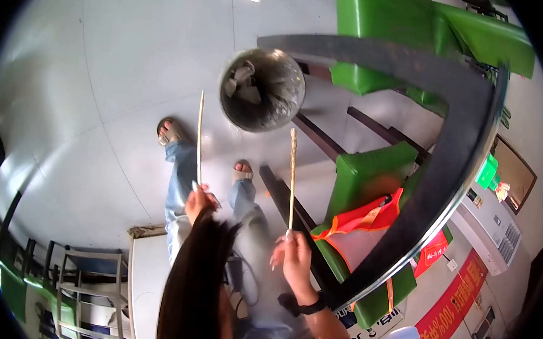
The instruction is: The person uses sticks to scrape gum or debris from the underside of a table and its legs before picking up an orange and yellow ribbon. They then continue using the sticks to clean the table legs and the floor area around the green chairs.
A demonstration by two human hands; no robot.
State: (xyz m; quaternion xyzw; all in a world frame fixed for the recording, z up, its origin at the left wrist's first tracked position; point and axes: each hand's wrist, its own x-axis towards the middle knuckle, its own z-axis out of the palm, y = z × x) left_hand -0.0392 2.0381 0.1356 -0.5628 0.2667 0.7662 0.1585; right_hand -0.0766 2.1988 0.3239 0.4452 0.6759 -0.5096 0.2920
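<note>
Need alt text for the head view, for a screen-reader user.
Seen from above, a person holds a thin bare stick upright in the left hand and a second skewer in the right hand. Ahead of them, a round metal bin holding crumpled waste stands on the pale floor beside green seats.

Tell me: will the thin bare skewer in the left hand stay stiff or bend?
The skewer looks long and thin, so probably light, slightly springy, and apt to snap if bent. The left hand pinches only one end, so the far tip may wobble.
</note>
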